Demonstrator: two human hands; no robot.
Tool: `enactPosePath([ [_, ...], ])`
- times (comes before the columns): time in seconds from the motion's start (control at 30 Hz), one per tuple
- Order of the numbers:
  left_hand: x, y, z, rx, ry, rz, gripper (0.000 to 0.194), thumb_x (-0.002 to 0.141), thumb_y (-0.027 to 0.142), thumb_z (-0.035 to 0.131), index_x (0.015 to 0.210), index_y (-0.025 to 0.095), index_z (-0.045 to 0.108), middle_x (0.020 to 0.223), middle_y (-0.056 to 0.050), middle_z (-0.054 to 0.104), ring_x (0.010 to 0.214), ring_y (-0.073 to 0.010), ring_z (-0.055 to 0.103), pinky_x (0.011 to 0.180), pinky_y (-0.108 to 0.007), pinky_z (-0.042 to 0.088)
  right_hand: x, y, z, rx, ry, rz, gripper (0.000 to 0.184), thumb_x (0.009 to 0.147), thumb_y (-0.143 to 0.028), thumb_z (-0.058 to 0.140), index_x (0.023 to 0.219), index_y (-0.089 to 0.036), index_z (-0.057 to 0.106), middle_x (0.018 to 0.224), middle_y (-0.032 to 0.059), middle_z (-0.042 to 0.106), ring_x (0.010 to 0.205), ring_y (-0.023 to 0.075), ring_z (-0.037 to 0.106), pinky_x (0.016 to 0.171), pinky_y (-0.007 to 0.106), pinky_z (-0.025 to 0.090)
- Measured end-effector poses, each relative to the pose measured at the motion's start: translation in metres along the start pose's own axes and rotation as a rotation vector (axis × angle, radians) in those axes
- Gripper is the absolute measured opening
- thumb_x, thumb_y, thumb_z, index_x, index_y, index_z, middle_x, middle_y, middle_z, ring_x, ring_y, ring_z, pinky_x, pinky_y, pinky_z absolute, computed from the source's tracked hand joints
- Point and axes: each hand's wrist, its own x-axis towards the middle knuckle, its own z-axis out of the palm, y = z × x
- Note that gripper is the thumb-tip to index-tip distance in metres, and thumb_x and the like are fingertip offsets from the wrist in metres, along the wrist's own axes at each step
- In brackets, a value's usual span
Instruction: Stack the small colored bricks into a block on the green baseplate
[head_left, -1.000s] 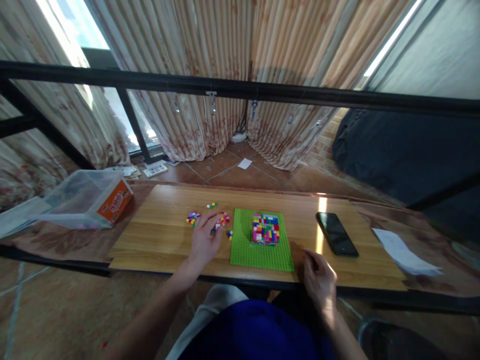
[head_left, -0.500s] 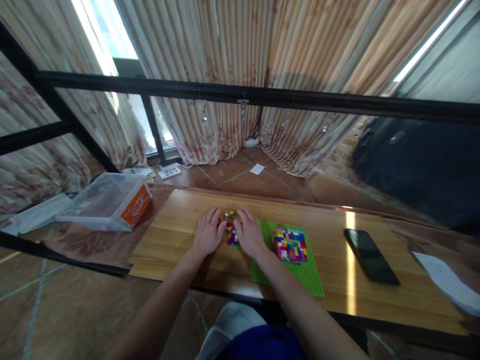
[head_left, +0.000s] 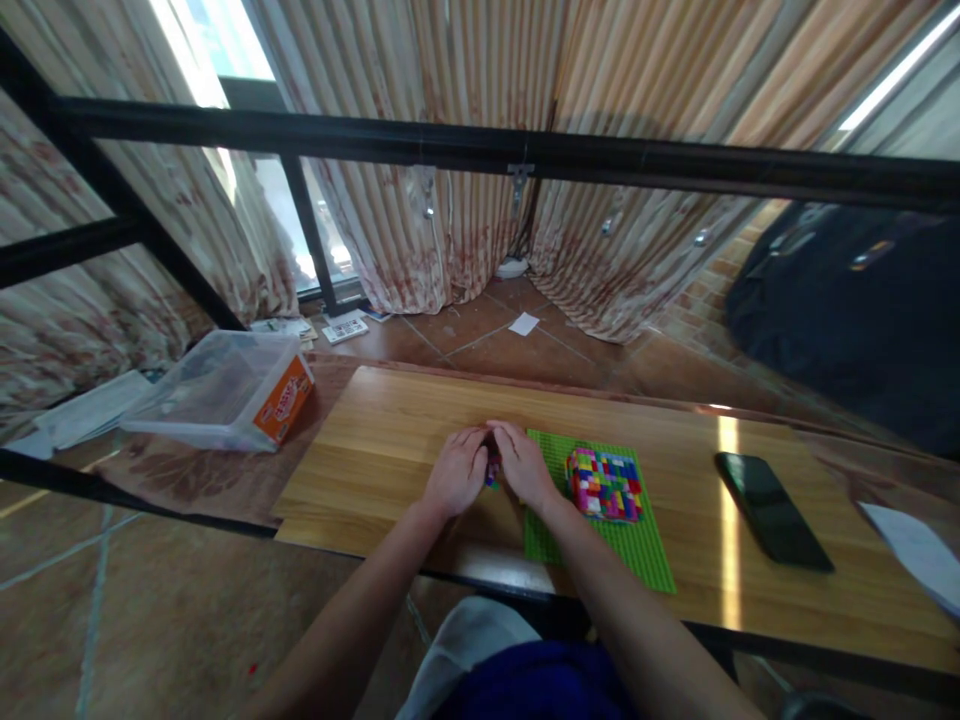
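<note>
See light-brn wooden tabletop (head_left: pixel 375 450) w/ sunlit strip (head_left: pixel 728 560) from far edge to near edge, twd R end. Carries grn studded baseplate (head_left: pixel 630 552) approx midway btwn L & R edges, close to near edge. Also bears sm. multicol. bricks (head_left: pixel 492 472) just L of baseplate, mostly hidden, & blk phone (head_left: pixel 772 512), slanted, nr R edge.

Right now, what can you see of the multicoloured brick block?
The brick block is a low, roughly rectangular build of many small, plastic-looking pieces in mixed colours, among them red, yellow, blue, pink and white. It sits flat on the green baseplate, nearer its far and right edges. The right forearm passes close to its left; whether they touch cannot be told.
</note>
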Motion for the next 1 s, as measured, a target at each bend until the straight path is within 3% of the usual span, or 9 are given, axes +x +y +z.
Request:
enactPosePath([
  [0.17, -0.013, 0.021, 0.007, -0.09, 0.047, -0.024, 0.035, 0.094, 0.02, 0.035, 0.119, 0.014, 0.059, 0.117, -0.013, 0.066, 0.112, -0.022, 0.06, 0.1, -0.042, 0.048, -0.021, -0.004, -0.011, 0.069, 0.067, 0.068, 0.042, 0.097, -0.042, 0.034, 0.11, -0.02, 0.067, 0.112, 0.0086, 0.07, 0.106, 0.0203, 0.063, 0.098, 0.038, 0.046],
  [0.3, -0.017, 0.032, 0.014, -0.127, 0.088, -0.085, 0.035, 0.095, 0.021, 0.034, 0.118, 0.015, 0.06, 0.117, -0.012, 0.067, 0.112, -0.0222, 0.06, 0.1, -0.043, 0.048, -0.034, -0.009, -0.007, 0.101, 0.158, 0.09, 0.041, 0.097, -0.042, 0.035, 0.106, -0.019, 0.069, 0.109, 0.0093, 0.07, 0.104, 0.0202, 0.063, 0.097, 0.037, 0.046],
  [0.63, -0.029, 0.055, 0.037, -0.295, 0.358, -0.282, 0.036, 0.097, 0.028, 0.033, 0.12, 0.018, 0.059, 0.121, -0.012, 0.065, 0.113, -0.0203, 0.06, 0.102, -0.04, 0.047, -0.044, -0.022, 0.011, 0.324, 0.371, 0.243, 0.04, 0.095, -0.044, 0.037, 0.102, -0.018, 0.067, 0.107, 0.0099, 0.07, 0.1, 0.0195, 0.063, 0.092, 0.036, 0.049],
  [0.73, -0.033, 0.047, 0.029, -0.308, 0.382, -0.29, 0.037, 0.098, 0.03, 0.033, 0.119, 0.017, 0.06, 0.12, -0.012, 0.065, 0.114, -0.0212, 0.059, 0.101, -0.041, 0.047, -0.05, -0.025, 0.001, 0.279, 0.363, 0.227, 0.036, 0.095, -0.04, 0.04, 0.105, -0.018, 0.066, 0.11, 0.0101, 0.069, 0.103, 0.02, 0.063, 0.094, 0.038, 0.048],
  [0.83, -0.033, 0.025, 0.012, -0.245, 0.4, -0.275, 0.035, 0.097, 0.03, 0.034, 0.118, 0.018, 0.06, 0.12, -0.012, 0.065, 0.115, -0.021, 0.058, 0.103, -0.041, 0.045, -0.063, -0.027, -0.017, 0.121, 0.315, 0.116, 0.029, 0.093, -0.033, 0.045, 0.107, -0.019, 0.066, 0.109, 0.0095, 0.068, 0.104, 0.0207, 0.061, 0.096, 0.039, 0.047],
  [1.0, -0.014, -0.017, -0.02, 0.059, 0.326, -0.244, 0.031, 0.091, 0.027, 0.043, 0.116, 0.016, 0.06, 0.117, -0.012, 0.065, 0.113, -0.0258, 0.058, 0.102, -0.046, 0.044, -0.095, -0.029, -0.035, -0.147, 0.206, 0.059, 0.024, 0.09, -0.025, 0.048, 0.104, -0.021, 0.067, 0.102, 0.0093, 0.067, 0.096, 0.0214, 0.061, 0.087, 0.038, 0.051],
])
